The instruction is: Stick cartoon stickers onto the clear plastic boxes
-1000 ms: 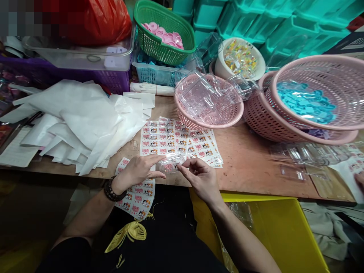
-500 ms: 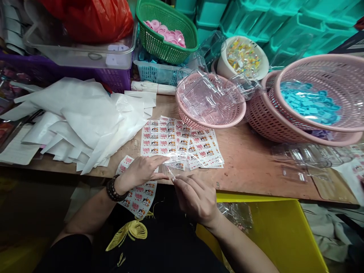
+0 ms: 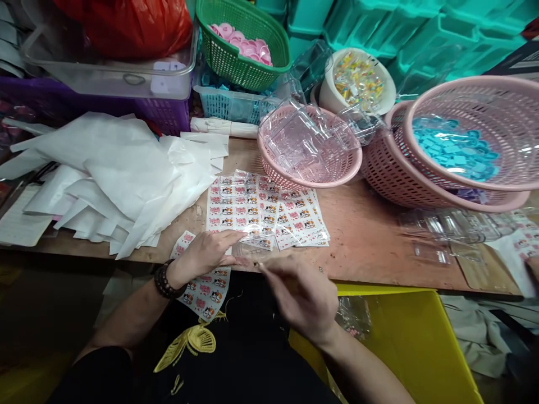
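Observation:
My left hand (image 3: pixel 210 252), with a dark beaded bracelet at the wrist, is closed on a small clear plastic box (image 3: pixel 249 247) between thumb and fingers. A loose sheet of cat stickers (image 3: pixel 215 294) hangs over the table edge beneath that hand and wrist. Close to the box's right side, my right hand (image 3: pixel 305 294) is blurred, its thumb and finger pinched together; whatever is at the fingertips is too small to make out. More cat sticker sheets (image 3: pixel 301 221) lie on the table just beyond the box.
A heap of white backing paper (image 3: pixel 122 174) covers the left side. Behind stand a pink basket (image 3: pixel 309 182) of clear plastic boxes, a green basket (image 3: pixel 248 73), a white bowl (image 3: pixel 389 95) and pink baskets (image 3: pixel 458 193) with blue pieces. Below right is a yellow bin (image 3: pixel 404 336).
My right hand has moved slightly right and turned, its fingers pulling away from the box. The pale strip seen at its fingertips before no longer shows clearly. My left hand keeps its hold.

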